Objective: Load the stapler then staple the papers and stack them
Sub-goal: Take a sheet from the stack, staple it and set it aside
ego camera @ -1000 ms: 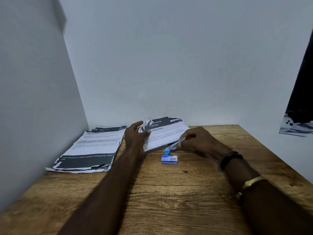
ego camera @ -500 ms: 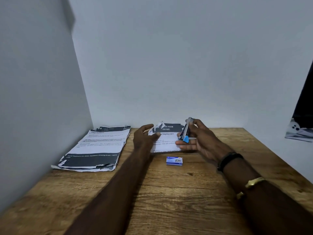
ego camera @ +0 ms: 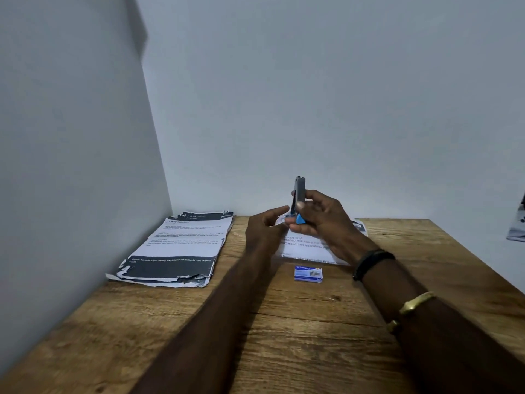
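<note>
My right hand holds a small grey stapler with a blue end upright above the table. My left hand hovers just left of it, fingers apart, holding nothing. Under both hands a printed paper lies flat on the wooden table, partly hidden by my right wrist. A small blue staple box sits in front of that paper. A stack of printed papers with torn dark edges lies at the left by the wall.
White walls close the table on the left and at the back. At the far right edge a dark object with a printed sheet pokes into view. My right forearm wears a black band and a gold bangle.
My left hand has let go of the paper, which now lies on the table. My right hand has raised the stapler upright. The view has shifted.
</note>
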`<state>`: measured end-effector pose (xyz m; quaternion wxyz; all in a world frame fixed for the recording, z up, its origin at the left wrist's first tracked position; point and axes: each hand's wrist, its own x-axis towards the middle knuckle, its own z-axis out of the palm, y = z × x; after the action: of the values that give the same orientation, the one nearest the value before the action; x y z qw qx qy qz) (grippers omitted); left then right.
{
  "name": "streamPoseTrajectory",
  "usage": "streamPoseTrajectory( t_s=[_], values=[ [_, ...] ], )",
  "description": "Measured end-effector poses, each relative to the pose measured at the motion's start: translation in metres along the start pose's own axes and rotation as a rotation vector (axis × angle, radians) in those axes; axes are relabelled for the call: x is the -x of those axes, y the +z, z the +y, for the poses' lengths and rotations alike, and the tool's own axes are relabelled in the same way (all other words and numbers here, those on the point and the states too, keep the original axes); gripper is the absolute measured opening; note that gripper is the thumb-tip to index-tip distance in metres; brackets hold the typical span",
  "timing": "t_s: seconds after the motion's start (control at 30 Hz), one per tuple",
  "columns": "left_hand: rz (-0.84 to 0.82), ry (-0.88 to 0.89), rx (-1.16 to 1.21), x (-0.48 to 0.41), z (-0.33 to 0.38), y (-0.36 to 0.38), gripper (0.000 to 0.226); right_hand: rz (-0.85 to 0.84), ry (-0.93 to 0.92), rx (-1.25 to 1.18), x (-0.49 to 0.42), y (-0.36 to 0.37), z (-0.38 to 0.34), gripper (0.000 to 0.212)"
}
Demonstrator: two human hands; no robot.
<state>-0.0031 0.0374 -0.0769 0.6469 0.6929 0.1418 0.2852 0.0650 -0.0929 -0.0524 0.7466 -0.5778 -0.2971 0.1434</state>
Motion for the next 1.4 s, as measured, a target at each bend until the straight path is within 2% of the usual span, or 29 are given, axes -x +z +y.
streamPoseTrajectory(
  t_s=[0.07, 0.23, 0.47, 0.6, 1.07, 1.2, 1.27, 1.37, 1.4],
  values=[
    [0.037, 0.060, -0.105, 0.001, -0.002, 0.001, 0.040, 0.010, -0.058, 0.110, -0.003, 0.003, -0.001, 0.034],
    [0.107, 0.111, -0.175, 0.001, -0.004, 0.002, 0.030, 0.081, -0.154, 0.452, -0.010, 0.000, 0.002, 0.036],
    [0.114, 0.143, -0.176, 0.003, -0.003, 0.005, 0.030, 0.052, -0.211, 0.657, -0.007, -0.010, 0.005, 0.029],
    [0.138, 0.191, -0.215, 0.003, -0.004, 0.006, 0.028, 0.115, -0.237, 0.691, -0.007, -0.010, 0.004, 0.021],
    [0.110, 0.189, -0.189, 0.004, -0.006, 0.009, 0.025, 0.224, -0.249, 0.749, -0.004, -0.004, 0.004, 0.018],
    [0.110, 0.198, -0.206, 0.004, -0.007, 0.008, 0.021, 0.207, -0.249, 0.749, -0.004, -0.006, 0.006, 0.018],
    [0.116, 0.207, -0.210, 0.003, -0.008, 0.006, 0.017, 0.176, -0.222, 0.702, -0.004, -0.006, 0.007, 0.025],
    [0.082, 0.196, -0.236, 0.001, -0.010, 0.005, 0.003, 0.197, -0.183, 0.469, -0.002, -0.005, 0.006, 0.028],
    [0.068, 0.183, -0.243, 0.000, -0.011, 0.005, 0.006, 0.218, -0.184, 0.402, -0.002, -0.005, 0.004, 0.027]
  ],
)
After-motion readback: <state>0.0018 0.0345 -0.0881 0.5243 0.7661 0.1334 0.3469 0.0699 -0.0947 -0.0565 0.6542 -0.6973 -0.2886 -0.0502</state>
